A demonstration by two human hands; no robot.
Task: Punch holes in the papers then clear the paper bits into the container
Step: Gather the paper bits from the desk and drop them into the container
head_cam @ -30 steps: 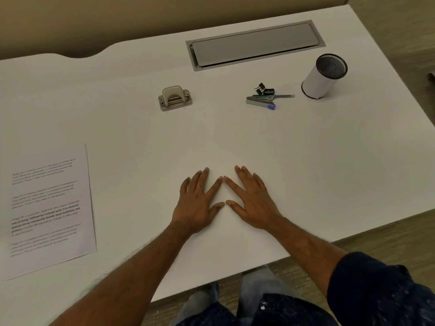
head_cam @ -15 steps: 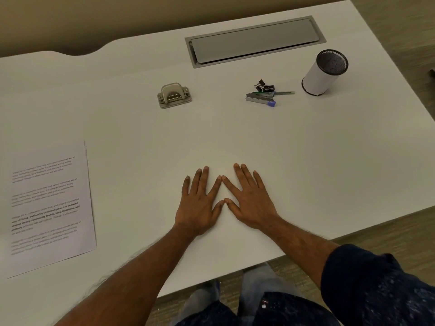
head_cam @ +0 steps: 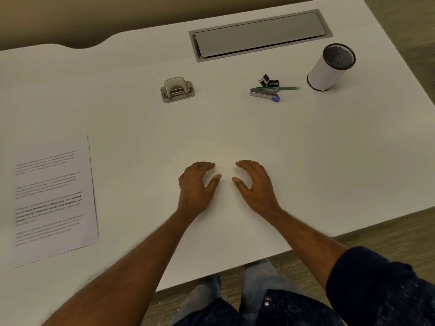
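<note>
Both empty, left hand (head_cam: 196,188) and right hand (head_cam: 257,187) curl loosely apart, hole punch (head_cam: 177,90) well beyond.

A beige metal hole punch (head_cam: 177,90) on a white desk (head_cam: 235,128); the white cylindrical container (head_cam: 326,71) shows black mesh. The white paper sheet (head_cam: 54,196) carries black print. The sleeve (head_cam: 376,290) appears navy, white-flecked.

head view looks steeply down; desk (head_cam: 306,161) close below
</note>
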